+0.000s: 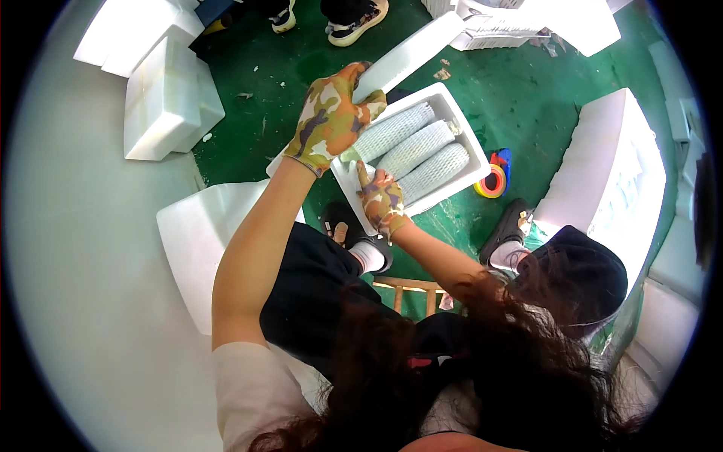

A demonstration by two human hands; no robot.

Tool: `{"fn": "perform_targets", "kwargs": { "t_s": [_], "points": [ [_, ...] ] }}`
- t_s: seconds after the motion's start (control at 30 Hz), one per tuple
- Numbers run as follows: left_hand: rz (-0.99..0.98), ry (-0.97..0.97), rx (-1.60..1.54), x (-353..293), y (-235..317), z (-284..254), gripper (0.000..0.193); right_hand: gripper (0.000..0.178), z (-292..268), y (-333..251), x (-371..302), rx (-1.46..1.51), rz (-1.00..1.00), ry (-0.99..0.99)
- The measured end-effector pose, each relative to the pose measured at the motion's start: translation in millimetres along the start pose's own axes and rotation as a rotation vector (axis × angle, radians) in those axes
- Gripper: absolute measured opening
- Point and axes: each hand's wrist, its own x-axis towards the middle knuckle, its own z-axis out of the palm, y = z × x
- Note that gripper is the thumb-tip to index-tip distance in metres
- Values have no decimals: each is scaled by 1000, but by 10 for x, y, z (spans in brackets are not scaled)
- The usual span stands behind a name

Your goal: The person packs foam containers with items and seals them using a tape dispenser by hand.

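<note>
A white foam box (471,139) stands on the floor in front of me. In it lie several long, rounded pieces wrapped in white foam netting (416,148), side by side. My left hand (331,117), in a camouflage glove, grips a white foam lid (414,54) by its near end, tilted above the box's far left side. My right hand (382,203), gloved alike, reaches into the box's near left end. Its fingers are apart, the tips against the ends of the wrapped pieces; what lies under them is partly hidden.
A tape dispenser (493,179), blue with a yellow-red roll, lies right of the box. White foam boxes (162,105) stand at the left, with a long white stack (595,162) at the right. Another person's shoes (355,22) show at the top. A wooden stool (410,285) is beneath me.
</note>
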Motion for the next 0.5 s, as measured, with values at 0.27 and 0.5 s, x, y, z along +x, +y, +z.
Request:
{"fn": "perform_targets", "kwargs": {
  "t_s": [0.27, 0.5],
  "points": [
    [127, 27, 85, -148, 227, 397, 42, 50, 614, 346, 242, -76, -39, 123],
    [261, -252, 535, -964, 429, 1452, 66, 36, -453, 1793, -803, 649, 410, 585]
  ]
}}
